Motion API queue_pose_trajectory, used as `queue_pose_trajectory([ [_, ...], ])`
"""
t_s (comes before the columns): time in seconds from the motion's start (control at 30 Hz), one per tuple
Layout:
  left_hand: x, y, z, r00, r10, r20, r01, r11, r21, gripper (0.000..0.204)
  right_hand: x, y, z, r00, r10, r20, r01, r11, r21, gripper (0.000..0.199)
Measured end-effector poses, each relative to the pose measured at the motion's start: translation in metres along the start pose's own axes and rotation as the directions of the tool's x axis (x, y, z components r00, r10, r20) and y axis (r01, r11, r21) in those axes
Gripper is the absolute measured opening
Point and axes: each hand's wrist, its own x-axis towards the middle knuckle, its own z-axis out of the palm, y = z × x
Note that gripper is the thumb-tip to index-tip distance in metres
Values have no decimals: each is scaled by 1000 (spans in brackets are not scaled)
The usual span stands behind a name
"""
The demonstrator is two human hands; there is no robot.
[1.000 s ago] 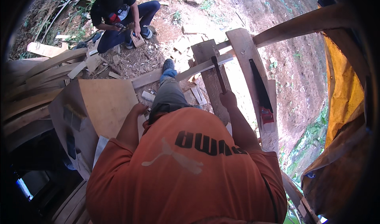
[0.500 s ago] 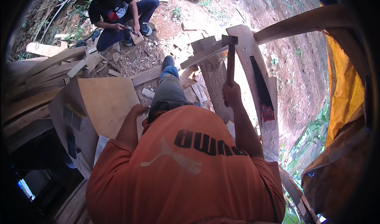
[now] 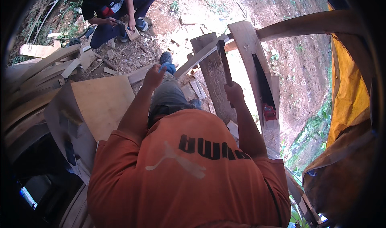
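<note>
- At the far left, long boards [image 3: 30,83] lie piled on one another, some with curved edges.
- Just right of them is a pale wooden panel [image 3: 104,103], its broad face turned up.
- Beyond the panel, a co-worker [image 3: 105,2] in dark clothes crouches on the ground, with a hand tool and a small wooden piece [image 3: 133,34] between both hands.
- The person's left hand [image 3: 154,76] is raised over the near leg, fingers partly curled; whether it has hold of anything small, I cannot tell. It is near the person's shoe [image 3: 166,58].
- Right of the shoe, a narrow wooden strip [image 3: 197,61] runs at a slant across a wide, darker board [image 3: 217,83].
- The hammer [image 3: 225,65] is above that board, handle slanting, head at the far end, near the strip's upper end; I cannot tell whether they touch.
- The right hand [image 3: 234,94] is closed around the lower part of the hammer's handle.
- Next comes a long plank [image 3: 245,39] bearing a handsaw [image 3: 262,83] with a dark blade and red handle.
- At the far right hangs a yellow-orange tarp [image 3: 350,87].
</note>
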Motion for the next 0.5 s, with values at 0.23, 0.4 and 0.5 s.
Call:
queue_pose_trajectory([
  [0.23,30,113,63,942,283,180,-330,882,337,81,-33,33,-2,995,102,2,-102,991,85,26],
  [0.4,65,67,115,955,237,178,-283,909,305,70,-73,29,-17,987,158,18,-155,981,-118,29],
  [0.5,49,87,102,914,362,184,-402,870,284,67,-88,111,-2,996,78,-30,-80,994,-70,32],
])
